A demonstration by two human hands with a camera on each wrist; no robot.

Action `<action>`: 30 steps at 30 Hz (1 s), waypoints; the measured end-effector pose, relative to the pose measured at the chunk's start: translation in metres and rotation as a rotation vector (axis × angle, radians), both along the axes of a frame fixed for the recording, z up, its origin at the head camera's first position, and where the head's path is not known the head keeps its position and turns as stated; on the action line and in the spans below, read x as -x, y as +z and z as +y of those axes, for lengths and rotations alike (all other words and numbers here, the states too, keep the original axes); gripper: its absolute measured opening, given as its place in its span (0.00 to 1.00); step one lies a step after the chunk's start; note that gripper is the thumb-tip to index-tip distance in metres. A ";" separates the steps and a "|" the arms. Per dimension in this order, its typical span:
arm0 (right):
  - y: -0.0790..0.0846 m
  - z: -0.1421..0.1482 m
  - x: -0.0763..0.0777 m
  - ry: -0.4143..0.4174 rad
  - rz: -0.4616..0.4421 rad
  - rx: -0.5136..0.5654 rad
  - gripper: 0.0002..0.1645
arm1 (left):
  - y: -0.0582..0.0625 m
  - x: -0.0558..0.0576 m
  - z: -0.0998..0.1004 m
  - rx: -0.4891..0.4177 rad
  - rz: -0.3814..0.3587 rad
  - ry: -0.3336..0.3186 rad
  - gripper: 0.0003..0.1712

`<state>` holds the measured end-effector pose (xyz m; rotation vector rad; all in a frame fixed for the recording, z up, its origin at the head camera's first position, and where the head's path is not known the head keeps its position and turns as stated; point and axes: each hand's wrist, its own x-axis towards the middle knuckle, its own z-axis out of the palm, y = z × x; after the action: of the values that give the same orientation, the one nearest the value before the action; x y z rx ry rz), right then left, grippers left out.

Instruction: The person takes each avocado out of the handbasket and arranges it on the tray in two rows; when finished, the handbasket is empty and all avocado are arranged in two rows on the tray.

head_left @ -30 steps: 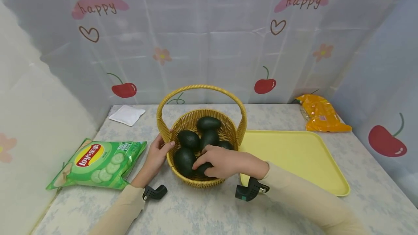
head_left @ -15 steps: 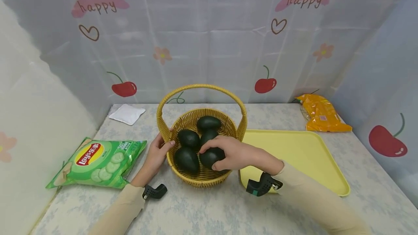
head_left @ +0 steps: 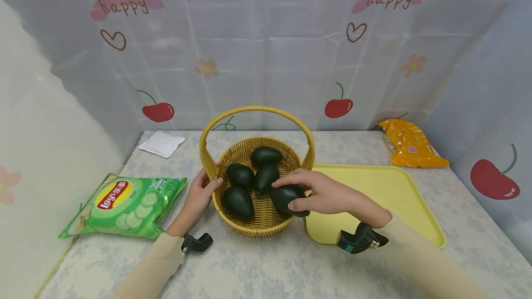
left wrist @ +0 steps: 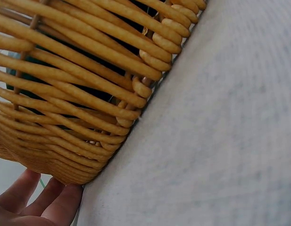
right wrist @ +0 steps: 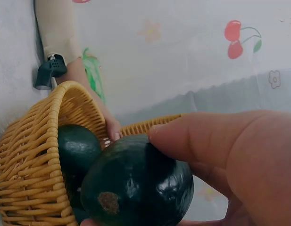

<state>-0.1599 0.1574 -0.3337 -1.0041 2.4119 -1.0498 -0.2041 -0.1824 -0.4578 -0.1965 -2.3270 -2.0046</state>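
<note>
A dark green, glossy, egg-shaped avocado (head_left: 284, 201) was located at the right front rim of a round, yellow, woven wicker basket (head_left: 258, 233) with a tall arched handle. The right hand (head_left: 322, 193) held this avocado, thumb and fingers clamped on opposite sides. I could not tell whether the fruit touched the rim. A brown stem scar was exposed at one end.

Four similar dark green avocados (head_left: 238, 203) lay inside the basket, grouped toward the left and rear. The left hand (head_left: 201, 195) gripped the basket's left side, thumb at the rim and fingers against the outer wall. The two hands were apart, with the basket between them.

A pale yellow, rectangular tray (head_left: 370, 202) with rounded corners lay immediately right of the basket. A shiny green chip bag (head_left: 124, 206) was positioned left of the left hand. An orange, glossy packet (head_left: 411, 146) lay behind the tray; a flat white packet (head_left: 162, 145) lay at the left rear.
</note>
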 end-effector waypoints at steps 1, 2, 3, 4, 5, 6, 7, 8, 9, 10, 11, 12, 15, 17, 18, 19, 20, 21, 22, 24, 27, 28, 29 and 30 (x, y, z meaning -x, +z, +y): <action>0.000 0.003 -0.001 -0.008 -0.010 0.005 0.27 | 0.000 0.000 0.000 -0.002 0.004 0.000 0.31; 0.000 0.007 -0.002 -0.019 -0.020 0.010 0.27 | -0.001 0.000 0.000 -0.005 0.004 0.001 0.31; 0.000 0.010 -0.003 -0.024 -0.026 0.018 0.26 | -0.001 0.001 0.000 -0.007 0.003 0.001 0.31; 0.000 0.014 -0.003 -0.029 -0.033 0.026 0.26 | -0.002 0.001 0.000 -0.009 0.004 0.002 0.31; 0.000 0.017 -0.004 -0.029 -0.047 0.043 0.26 | -0.002 0.001 0.000 -0.012 0.003 0.003 0.31; 0.000 0.021 -0.005 -0.025 -0.058 0.062 0.26 | -0.002 0.001 0.000 -0.013 0.003 0.003 0.31; 0.000 0.024 -0.006 -0.024 -0.069 0.076 0.26 | -0.002 0.001 0.000 -0.012 0.003 0.003 0.31; 0.000 0.028 -0.007 -0.022 -0.086 0.092 0.26 | -0.002 0.001 0.000 -0.012 0.003 0.002 0.31; -0.001 0.031 -0.008 -0.015 -0.099 0.108 0.26 | -0.002 0.001 0.000 -0.011 0.004 0.002 0.31; -0.001 0.034 -0.009 -0.014 -0.115 0.119 0.26 | -0.001 0.001 0.000 -0.009 0.006 0.001 0.31; -0.003 0.038 -0.010 -0.012 -0.129 0.128 0.26 | -0.001 0.001 0.000 -0.008 0.007 0.000 0.31; -0.004 0.041 -0.011 -0.015 -0.136 0.133 0.26 | 0.000 0.002 0.000 -0.005 0.007 -0.001 0.31; -0.009 0.050 -0.013 -0.032 -0.162 0.147 0.27 | 0.000 0.002 0.000 0.001 0.006 -0.001 0.31; -0.011 0.056 -0.013 -0.046 -0.175 0.158 0.28 | 0.000 0.002 0.000 0.002 0.004 0.000 0.31; -0.013 0.058 -0.013 -0.055 -0.179 0.163 0.28 | 0.000 0.002 0.000 0.001 0.004 0.000 0.31; -0.014 0.061 -0.012 -0.064 -0.182 0.165 0.28 | 0.000 0.001 0.000 -0.002 0.005 0.000 0.31; -0.016 0.064 -0.011 -0.071 -0.183 0.167 0.28 | 0.000 0.001 0.000 -0.006 0.006 0.001 0.31; -0.018 0.067 -0.010 -0.079 -0.180 0.167 0.28 | -0.001 0.001 0.000 -0.010 0.005 0.000 0.31; -0.020 0.069 -0.008 -0.087 -0.169 0.165 0.28 | -0.001 0.001 0.000 -0.014 0.004 0.002 0.31; -0.023 0.074 -0.004 -0.099 -0.144 0.160 0.28 | -0.001 0.001 0.001 -0.017 0.005 -0.001 0.31; -0.027 0.077 0.004 -0.127 -0.107 0.144 0.28 | -0.001 0.000 0.001 -0.016 -0.002 0.000 0.31; -0.028 0.078 0.007 -0.140 -0.095 0.141 0.28 | -0.001 0.000 0.001 -0.015 -0.004 0.002 0.31; -0.029 0.078 0.009 -0.154 -0.089 0.136 0.29 | -0.001 0.000 0.001 -0.014 -0.005 0.003 0.31; -0.030 0.078 0.012 -0.172 -0.083 0.131 0.29 | -0.001 0.000 0.001 -0.015 -0.008 0.006 0.31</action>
<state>-0.1716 0.2357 -0.3639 -0.7865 2.4219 -1.2970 -0.2040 -0.1812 -0.4585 -0.1810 -2.3133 -2.0236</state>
